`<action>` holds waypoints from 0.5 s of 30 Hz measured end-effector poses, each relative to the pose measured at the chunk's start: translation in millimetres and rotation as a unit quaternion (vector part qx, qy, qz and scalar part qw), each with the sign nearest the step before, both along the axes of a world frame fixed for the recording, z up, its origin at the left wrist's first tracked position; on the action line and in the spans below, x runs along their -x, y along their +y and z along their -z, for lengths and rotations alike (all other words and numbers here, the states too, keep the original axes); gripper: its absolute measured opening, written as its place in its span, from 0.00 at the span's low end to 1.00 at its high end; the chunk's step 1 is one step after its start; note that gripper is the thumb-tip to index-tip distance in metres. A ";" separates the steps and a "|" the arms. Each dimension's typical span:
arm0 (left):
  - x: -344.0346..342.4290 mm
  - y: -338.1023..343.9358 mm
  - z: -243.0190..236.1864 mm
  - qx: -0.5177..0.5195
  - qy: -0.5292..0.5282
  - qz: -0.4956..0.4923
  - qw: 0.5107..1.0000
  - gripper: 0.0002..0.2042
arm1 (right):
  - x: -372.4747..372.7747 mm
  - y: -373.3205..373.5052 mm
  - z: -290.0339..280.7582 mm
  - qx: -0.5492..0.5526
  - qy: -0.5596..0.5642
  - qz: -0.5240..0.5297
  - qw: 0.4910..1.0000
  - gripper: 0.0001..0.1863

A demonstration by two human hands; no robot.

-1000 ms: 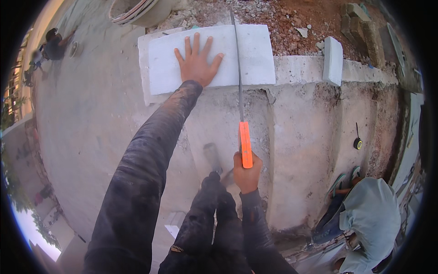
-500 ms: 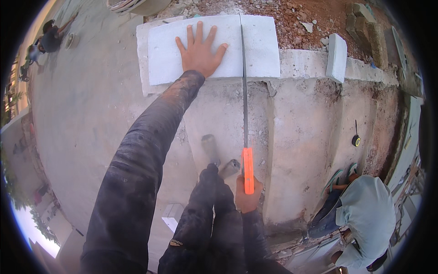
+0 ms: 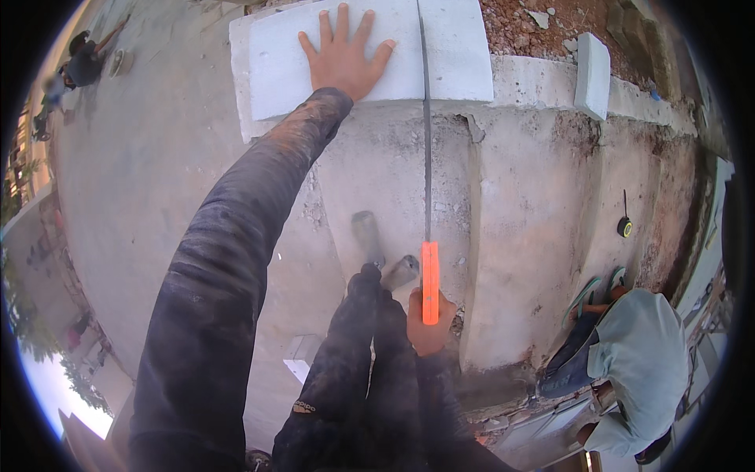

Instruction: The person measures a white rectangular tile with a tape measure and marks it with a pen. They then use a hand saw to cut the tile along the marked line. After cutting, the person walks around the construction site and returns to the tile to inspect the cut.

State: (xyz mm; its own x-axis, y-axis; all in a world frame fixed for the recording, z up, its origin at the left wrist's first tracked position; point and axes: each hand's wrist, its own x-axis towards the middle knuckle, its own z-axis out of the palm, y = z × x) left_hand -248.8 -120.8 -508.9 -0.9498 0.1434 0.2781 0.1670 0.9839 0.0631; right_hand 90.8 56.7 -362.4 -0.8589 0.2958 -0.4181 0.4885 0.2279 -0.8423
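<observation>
Concrete ledge carries white block; L hand lies spread on it, R hand grips saw handle, blade across block. Block may shift & jam blade b/c of weak pressing.

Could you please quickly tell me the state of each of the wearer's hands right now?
Left hand: open, spread flat on the white block.
Right hand: closed, holding the orange-handled saw by its handle.

A small pale mark with letters sits on the dusty black cloth trousers, left leg. Any writing on the round black-and-yellow tape measure is too tiny to read.
</observation>
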 end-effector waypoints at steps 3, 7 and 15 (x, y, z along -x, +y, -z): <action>2.0 -1.5 8.5 0.013 0.022 0.004 1.000 0.34 | 48.4 -3.5 36.6 0.034 0.018 0.010 0.999 0.10; -9.0 24.9 -33.2 -0.051 -0.113 -0.040 0.991 0.32 | 26.7 7.2 36.5 -0.012 0.015 0.008 1.000 0.05; -7.2 12.2 -34.5 -0.019 -0.064 -0.031 0.997 0.32 | 34.2 -2.1 62.5 0.005 0.064 -0.010 0.998 0.05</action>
